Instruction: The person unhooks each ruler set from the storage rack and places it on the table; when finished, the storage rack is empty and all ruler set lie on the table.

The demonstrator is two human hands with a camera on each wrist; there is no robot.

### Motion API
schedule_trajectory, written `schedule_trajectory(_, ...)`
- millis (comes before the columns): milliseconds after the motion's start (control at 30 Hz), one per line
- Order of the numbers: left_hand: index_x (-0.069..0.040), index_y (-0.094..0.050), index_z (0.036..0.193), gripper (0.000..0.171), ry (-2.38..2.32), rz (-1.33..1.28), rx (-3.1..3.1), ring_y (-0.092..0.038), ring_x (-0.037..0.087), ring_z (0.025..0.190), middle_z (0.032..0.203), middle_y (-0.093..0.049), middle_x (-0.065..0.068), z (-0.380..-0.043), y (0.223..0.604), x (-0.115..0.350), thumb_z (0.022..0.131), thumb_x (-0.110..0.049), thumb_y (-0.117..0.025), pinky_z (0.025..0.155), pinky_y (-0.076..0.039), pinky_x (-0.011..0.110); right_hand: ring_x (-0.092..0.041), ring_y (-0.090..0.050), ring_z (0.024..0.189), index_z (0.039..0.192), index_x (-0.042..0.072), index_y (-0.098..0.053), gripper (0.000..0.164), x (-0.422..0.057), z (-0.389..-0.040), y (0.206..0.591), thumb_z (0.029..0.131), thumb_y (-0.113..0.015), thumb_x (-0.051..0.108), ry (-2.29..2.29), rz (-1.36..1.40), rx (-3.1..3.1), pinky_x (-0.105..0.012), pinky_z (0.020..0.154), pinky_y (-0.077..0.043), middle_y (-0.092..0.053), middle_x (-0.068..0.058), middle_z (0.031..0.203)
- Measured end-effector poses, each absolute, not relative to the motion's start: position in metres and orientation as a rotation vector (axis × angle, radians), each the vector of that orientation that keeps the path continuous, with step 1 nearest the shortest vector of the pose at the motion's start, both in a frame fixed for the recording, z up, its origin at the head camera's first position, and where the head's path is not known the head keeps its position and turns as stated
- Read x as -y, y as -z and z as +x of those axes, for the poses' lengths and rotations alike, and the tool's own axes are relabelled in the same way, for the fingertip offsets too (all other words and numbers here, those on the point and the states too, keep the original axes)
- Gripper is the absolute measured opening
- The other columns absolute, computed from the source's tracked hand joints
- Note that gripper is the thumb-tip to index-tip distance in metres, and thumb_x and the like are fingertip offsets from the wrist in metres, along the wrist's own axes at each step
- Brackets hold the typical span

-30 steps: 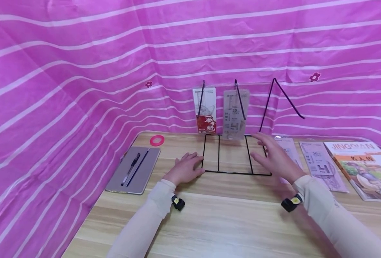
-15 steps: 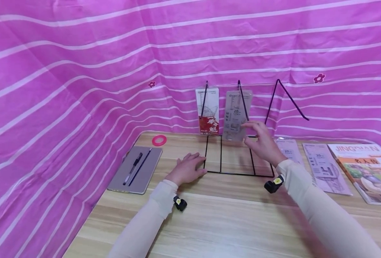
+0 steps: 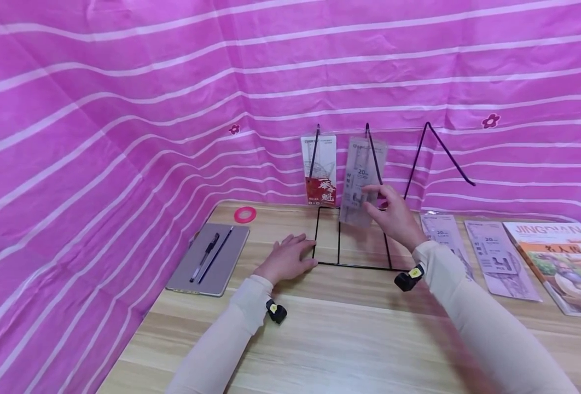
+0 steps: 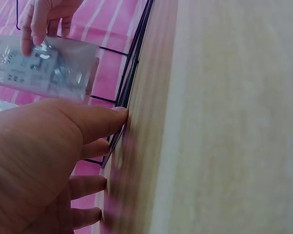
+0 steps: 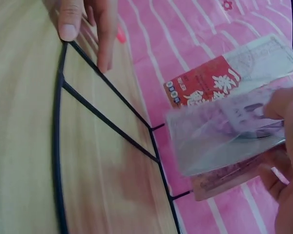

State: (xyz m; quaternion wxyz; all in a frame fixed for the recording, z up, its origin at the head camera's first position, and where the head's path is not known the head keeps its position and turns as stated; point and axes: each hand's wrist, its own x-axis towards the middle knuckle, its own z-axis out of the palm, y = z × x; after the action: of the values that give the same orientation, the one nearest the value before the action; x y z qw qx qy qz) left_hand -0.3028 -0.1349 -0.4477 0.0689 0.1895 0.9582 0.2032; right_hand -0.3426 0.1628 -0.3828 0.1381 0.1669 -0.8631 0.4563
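Note:
A black wire display rack (image 3: 364, 266) stands on the table with hooks rising at its back. On the middle hook hangs a clear ruler set packet (image 3: 356, 178), its lower end drawn forward. My right hand (image 3: 396, 219) pinches this packet near its lower right side, thumb and fingers on opposite faces. Beneath it in the right wrist view shows another pinkish packet (image 5: 224, 179). My left hand (image 3: 286, 258) rests at the rack's front left corner, its thumb (image 4: 105, 119) against the base wire and its fingers extended on the table.
A red and white ruler packet (image 3: 319, 169) hangs on the left hook. Two ruler packets (image 3: 502, 260) and a magazine (image 3: 561, 262) lie at right. At left are a grey notebook (image 3: 179, 276) with a pen and pencil on it, and a pink tape roll (image 3: 245, 214).
My right hand has moved left from the rack's right side and taken hold of the middle ruler set packet, whose lower end has swung toward me. My left hand stays at the rack's corner.

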Motion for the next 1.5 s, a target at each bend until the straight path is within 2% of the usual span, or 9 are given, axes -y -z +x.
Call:
schedule_trajectory(167, -0.026, -0.05, 0.158, 0.061, -0.604, 0.581, -2.893, -0.023, 0.042, 0.161, 0.172, -0.034, 0.008, -0.304, 0.446, 0.134, 0.103, -0.049, -0.063, 0.128, -0.015, 0.071, -0.02, -0.059, 0.086, 0.131, 0.007, -0.063, 0.028, -0.162, -0.331, 0.381, 0.103, -0.066, 0.009, -1.335, 0.495, 2.371, -0.019, 0.062, -0.05, -0.065, -0.016, 0.12)
schedule_trajectory(300, -0.027, -0.049, 0.158, 0.061, -0.593, 0.582, -2.89, -0.023, 0.041, 0.161, 0.172, -0.033, 0.008, -0.304, 0.446, 0.134, 0.103, -0.05, -0.062, 0.128, -0.016, 0.07, -0.014, -0.054, 0.072, 0.14, 0.012, -0.061, 0.04, -0.168, -0.32, 0.383, 0.101, -0.068, 0.006, -1.28, 0.532, 2.353, -0.02, 0.054, -0.045, -0.063, -0.012, 0.098)
schedule_trajectory(400, -0.027, -0.049, 0.158, 0.061, -0.594, 0.571, -2.888, -0.022, 0.041, 0.162, 0.173, -0.033, 0.007, -0.303, 0.448, 0.134, 0.103, -0.05, -0.062, 0.128, -0.016, 0.07, -0.013, -0.051, 0.066, 0.149, 0.015, -0.056, 0.052, -0.173, -0.31, 0.381, 0.1, -0.069, 0.003, -1.249, 0.587, 2.356, -0.022, 0.05, -0.043, -0.062, -0.011, 0.09)
schedule_trajectory(533, -0.028, -0.049, 0.158, 0.061, -0.596, 0.558, -2.892, -0.022, 0.04, 0.162, 0.173, -0.033, 0.007, -0.302, 0.449, 0.134, 0.103, -0.05, -0.062, 0.129, -0.016, 0.069, -0.013, -0.054, 0.066, 0.154, 0.016, -0.052, 0.061, -0.179, -0.295, 0.379, 0.098, -0.07, -0.001, -1.229, 0.633, 2.363, -0.021, 0.051, -0.046, -0.068, -0.014, 0.105)
schedule_trajectory(767, -0.027, -0.05, 0.158, 0.061, -0.605, 0.564, -2.891, -0.023, 0.04, 0.162, 0.172, -0.034, 0.007, -0.301, 0.449, 0.133, 0.103, -0.05, -0.062, 0.128, -0.016, 0.07, -0.012, -0.053, 0.071, 0.157, 0.022, -0.049, 0.064, -0.194, -0.259, 0.375, 0.1, -0.069, 0.0, -1.122, 0.632, 2.398, -0.021, 0.055, -0.047, -0.068, -0.014, 0.12)
schedule_trajectory(1000, -0.026, -0.05, 0.158, 0.062, -0.602, 0.561, -2.895, -0.023, 0.041, 0.161, 0.172, -0.034, 0.008, -0.301, 0.448, 0.134, 0.102, -0.05, -0.063, 0.128, -0.016, 0.07, -0.005, -0.06, 0.095, 0.164, 0.028, -0.039, 0.074, -0.207, -0.219, 0.369, 0.101, -0.068, 0.002, -1.036, 0.662, 2.452, -0.015, 0.076, -0.056, -0.06, -0.015, 0.148)
schedule_trajectory(1100, -0.026, -0.05, 0.158, 0.062, -0.604, 0.556, -2.895, -0.023, 0.041, 0.161, 0.172, -0.033, 0.008, -0.302, 0.449, 0.134, 0.102, -0.05, -0.063, 0.128, -0.016, 0.071, -0.001, -0.057, 0.099, 0.164, 0.027, -0.038, 0.078, -0.21, -0.203, 0.367, 0.098, -0.069, -0.002, -1.038, 0.695, 2.426, -0.011, 0.076, -0.052, -0.06, -0.013, 0.147)
schedule_trajectory(1267, -0.026, -0.05, 0.158, 0.062, -0.597, 0.559, -2.894, -0.023, 0.041, 0.161, 0.172, -0.033, 0.008, -0.302, 0.449, 0.134, 0.102, -0.05, -0.063, 0.128, -0.016, 0.07, -0.002, -0.056, 0.092, 0.16, 0.016, -0.046, 0.083, -0.214, -0.181, 0.367, 0.088, -0.072, -0.016, -1.031, 0.776, 2.342, -0.011, 0.071, -0.048, -0.064, -0.004, 0.132)
schedule_trajectory(1500, -0.026, -0.051, 0.157, 0.061, -0.586, 0.564, -2.91, -0.024, 0.041, 0.161, 0.172, -0.035, 0.008, -0.302, 0.45, 0.134, 0.102, -0.051, -0.063, 0.127, -0.018, 0.071, 0.002, -0.06, 0.101, 0.158, 0.009, -0.047, 0.085, -0.222, -0.154, 0.367, 0.083, -0.074, -0.022, -1.057, 0.81, 2.341, -0.004, 0.089, -0.05, -0.06, 0.013, 0.137)
